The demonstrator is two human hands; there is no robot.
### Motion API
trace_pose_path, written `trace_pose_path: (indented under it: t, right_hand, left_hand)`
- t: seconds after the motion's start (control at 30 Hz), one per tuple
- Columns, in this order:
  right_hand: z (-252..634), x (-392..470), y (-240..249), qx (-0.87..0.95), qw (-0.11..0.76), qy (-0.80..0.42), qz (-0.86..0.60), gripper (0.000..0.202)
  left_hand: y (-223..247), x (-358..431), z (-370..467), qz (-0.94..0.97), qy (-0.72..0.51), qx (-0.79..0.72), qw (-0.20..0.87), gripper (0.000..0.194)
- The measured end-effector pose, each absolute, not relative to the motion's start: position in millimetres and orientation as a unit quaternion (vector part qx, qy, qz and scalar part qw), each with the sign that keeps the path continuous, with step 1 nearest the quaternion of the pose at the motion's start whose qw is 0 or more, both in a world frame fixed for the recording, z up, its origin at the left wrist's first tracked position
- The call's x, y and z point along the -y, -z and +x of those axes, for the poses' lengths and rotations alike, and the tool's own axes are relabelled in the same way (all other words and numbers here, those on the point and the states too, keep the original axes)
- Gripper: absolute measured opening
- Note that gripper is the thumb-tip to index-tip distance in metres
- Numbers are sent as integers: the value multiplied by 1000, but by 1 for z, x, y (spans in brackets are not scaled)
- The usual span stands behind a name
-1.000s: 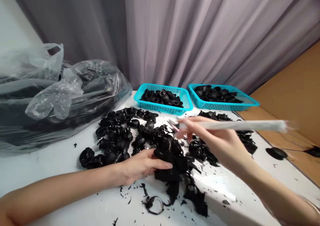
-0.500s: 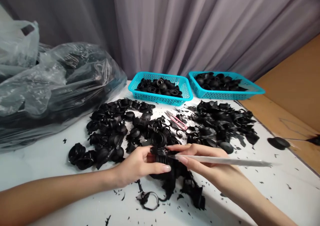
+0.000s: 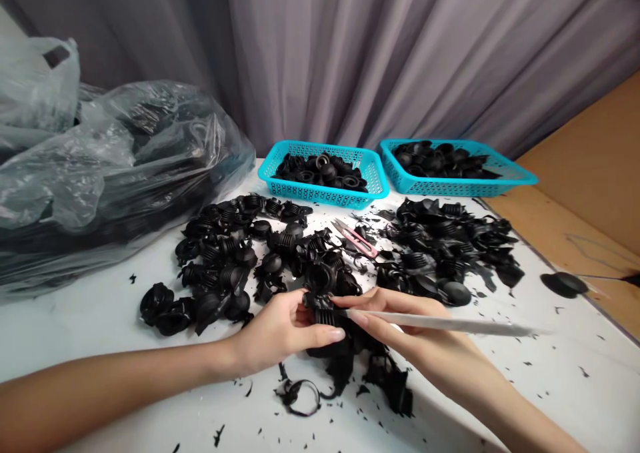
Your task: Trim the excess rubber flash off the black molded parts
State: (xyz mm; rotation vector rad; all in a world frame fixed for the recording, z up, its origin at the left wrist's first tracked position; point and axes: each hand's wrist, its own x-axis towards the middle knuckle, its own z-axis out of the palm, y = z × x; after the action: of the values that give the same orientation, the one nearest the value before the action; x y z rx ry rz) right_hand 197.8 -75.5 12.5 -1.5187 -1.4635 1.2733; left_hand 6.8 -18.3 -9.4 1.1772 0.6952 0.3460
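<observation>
A small black ribbed rubber part (image 3: 325, 315) is pinched between the thumb and fingers of my left hand (image 3: 280, 329). My right hand (image 3: 405, 313) is closed on a slim, silvery, pointed tool (image 3: 440, 321), held like a pen and nearly level. Its tip meets the right side of the ribbed part, and its far end is blurred. Where exactly the tip touches is hard to see. Beneath both hands lie torn black rubber scraps (image 3: 390, 379), with a thin black ring (image 3: 304, 397) nearer to me.
Piles of black rubber parts lie left (image 3: 220, 259) and right (image 3: 440, 239). Pink thread snips (image 3: 361, 241) rest between them. Behind stand two blue baskets (image 3: 325, 198) (image 3: 450, 187) of black parts. A big clear plastic bag (image 3: 150, 193) bulges at left. One black disc (image 3: 564, 284) sits at right.
The camera view has shifted slightly. Both hands keep the same grip, with the tool's tip still at the ribbed part.
</observation>
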Motion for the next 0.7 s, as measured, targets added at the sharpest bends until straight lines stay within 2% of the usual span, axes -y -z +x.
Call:
trace_pose_path:
  t: [0.2,0.57,0.7]
  right_hand:
    - [194,78,-7,582,331,-445,-595,24]
    - [175,93,11,698,371,-170,-588,15]
    - [172,92,19,718,383,-78,-576,19]
  left_hand:
    - [11,19,9,538,-164,-327,760,35]
    - [15,28,13,562,-195,-372,713,28]
    - [15,28,13,572,-191,-388,697,29]
